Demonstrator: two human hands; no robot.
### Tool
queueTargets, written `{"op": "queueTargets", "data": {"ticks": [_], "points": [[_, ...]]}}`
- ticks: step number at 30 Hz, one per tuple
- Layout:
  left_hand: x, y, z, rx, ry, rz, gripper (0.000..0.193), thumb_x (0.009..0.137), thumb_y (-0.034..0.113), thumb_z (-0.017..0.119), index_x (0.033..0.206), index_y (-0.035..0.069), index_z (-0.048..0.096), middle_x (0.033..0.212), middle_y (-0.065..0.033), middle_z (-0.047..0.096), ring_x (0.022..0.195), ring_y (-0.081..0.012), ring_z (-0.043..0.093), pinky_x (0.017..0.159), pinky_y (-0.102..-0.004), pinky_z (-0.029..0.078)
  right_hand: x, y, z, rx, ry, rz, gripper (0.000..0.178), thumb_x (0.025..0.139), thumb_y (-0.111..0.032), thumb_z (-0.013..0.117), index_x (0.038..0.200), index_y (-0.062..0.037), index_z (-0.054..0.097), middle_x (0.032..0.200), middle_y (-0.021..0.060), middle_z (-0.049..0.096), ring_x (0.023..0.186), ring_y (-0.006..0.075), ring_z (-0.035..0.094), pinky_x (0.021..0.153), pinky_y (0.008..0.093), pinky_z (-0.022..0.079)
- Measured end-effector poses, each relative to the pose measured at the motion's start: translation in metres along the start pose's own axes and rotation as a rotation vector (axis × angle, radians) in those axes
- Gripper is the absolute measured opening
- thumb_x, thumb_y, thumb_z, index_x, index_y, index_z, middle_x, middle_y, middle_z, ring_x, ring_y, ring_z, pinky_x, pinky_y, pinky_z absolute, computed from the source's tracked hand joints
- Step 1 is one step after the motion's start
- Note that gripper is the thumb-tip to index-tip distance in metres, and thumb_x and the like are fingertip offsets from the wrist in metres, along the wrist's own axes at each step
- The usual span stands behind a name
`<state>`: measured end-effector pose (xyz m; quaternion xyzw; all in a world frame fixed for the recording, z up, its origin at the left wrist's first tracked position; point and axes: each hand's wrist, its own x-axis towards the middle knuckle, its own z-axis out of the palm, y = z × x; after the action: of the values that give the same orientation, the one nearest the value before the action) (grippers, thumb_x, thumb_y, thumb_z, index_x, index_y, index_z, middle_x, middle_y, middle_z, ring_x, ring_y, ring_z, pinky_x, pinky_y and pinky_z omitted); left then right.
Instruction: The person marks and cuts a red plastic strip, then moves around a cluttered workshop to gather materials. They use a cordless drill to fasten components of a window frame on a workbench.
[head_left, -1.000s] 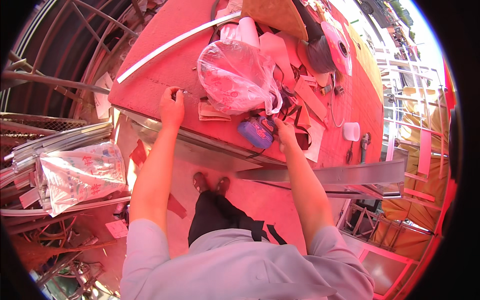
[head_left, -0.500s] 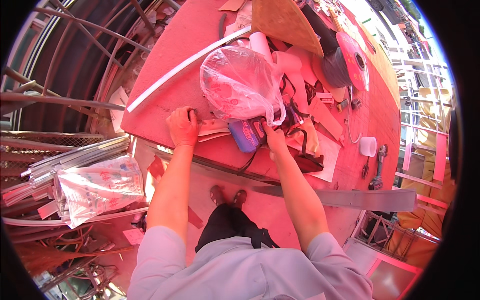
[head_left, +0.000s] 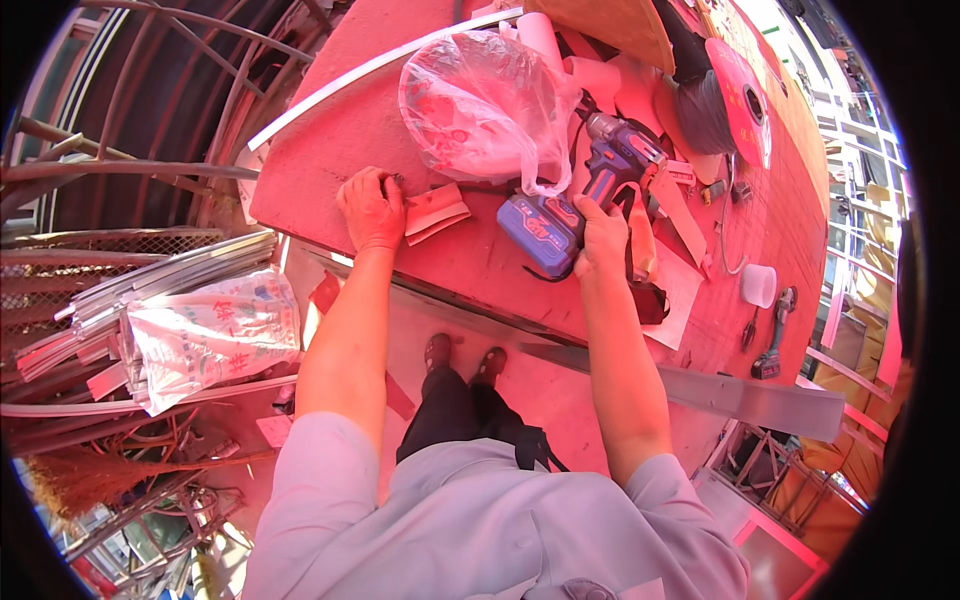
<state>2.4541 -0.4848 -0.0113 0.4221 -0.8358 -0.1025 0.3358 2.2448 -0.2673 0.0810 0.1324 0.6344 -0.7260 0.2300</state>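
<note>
My right hand (head_left: 604, 238) grips a blue and dark cordless drill (head_left: 622, 150) near the bottom of its handle. Its blue battery (head_left: 538, 232) points toward me and its metal nose points away. Just left of the drill, a clear plastic bag (head_left: 475, 110) with red print lies puffed up, its twisted end touching the tool. My left hand (head_left: 372, 210) rests near the table's front edge with fingers curled; a small dark thing shows at the fingertips, too small to name. Beside that hand lies a folded piece of card (head_left: 436, 212).
The red-lit table (head_left: 330, 130) carries a cable spool (head_left: 712, 112), a white tape roll (head_left: 759, 286), a second power tool (head_left: 775, 335) and a long white strip (head_left: 370, 70). Metal profiles (head_left: 170, 275) and a printed sack (head_left: 215, 335) are stacked at left. A grey metal strip (head_left: 740, 398) juts from the table edge.
My right hand has drawn the drill out from beside the bag, to the right, so its whole body shows. The left hand stays near the edge. The view has shifted slightly.
</note>
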Motion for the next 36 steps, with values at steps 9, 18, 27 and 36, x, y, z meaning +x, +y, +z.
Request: {"op": "queueTargets", "data": {"ticks": [9, 18, 27, 36], "points": [[-0.004, -0.01, 0.003, -0.054, 0.004, 0.015, 0.014, 0.087, 0.019, 0.064, 0.099, 0.013, 0.063, 0.108, -0.0048, 0.064, 0.108, -0.0263, 0.057, 0.103, -0.0444, 0.036, -0.066, -0.059, -0.067, 0.01, -0.198, -0.289, 0.033, 0.083, -0.003, 0.071, 0.111, 0.0026, 0.055, 0.097, 0.014, 0.067, 0.082, 0.0193, 0.068, 0.078, 0.0323, 0.058], [0.001, 0.0, -0.019, -0.134, 0.127, 0.048, 0.015, 0.084, 0.017, 0.067, 0.098, 0.011, 0.068, 0.111, -0.0061, 0.063, 0.109, -0.0279, 0.056, 0.099, -0.0453, 0.038, -0.162, -0.028, -0.099, -0.211, -0.134, -0.05, 0.027, 0.088, -0.005, 0.067, 0.111, 0.0026, 0.056, 0.088, 0.0087, 0.065, 0.077, 0.0158, 0.066, 0.071, 0.0308, 0.057], [-0.051, 0.136, -0.068, -1.108, -0.995, -0.219, 0.013, 0.091, 0.008, 0.066, 0.101, 0.001, 0.068, 0.108, -0.0054, 0.066, 0.081, -0.0038, 0.055, 0.074, -0.0229, 0.047, -0.203, 0.005, -0.104, -0.212, -0.072, -0.003, 0.027, 0.083, -0.006, 0.071, 0.106, 0.0032, 0.06, 0.087, 0.0042, 0.063, 0.074, 0.0107, 0.062, 0.067, 0.0275, 0.053], [-0.051, 0.169, -0.025, -0.905, -1.39, -0.268, 0.014, 0.093, 0.009, 0.064, 0.101, -0.002, 0.069, 0.089, 0.0014, 0.066, 0.079, -0.0103, 0.06, 0.074, -0.0277, 0.05, -0.212, -0.002, -0.133, -0.203, -0.113, -0.106, 0.041, 0.082, -0.01, 0.071, 0.117, 0.0057, 0.059, 0.097, 0.0048, 0.064, 0.086, 0.0096, 0.059, 0.077, 0.0278, 0.051]]}}
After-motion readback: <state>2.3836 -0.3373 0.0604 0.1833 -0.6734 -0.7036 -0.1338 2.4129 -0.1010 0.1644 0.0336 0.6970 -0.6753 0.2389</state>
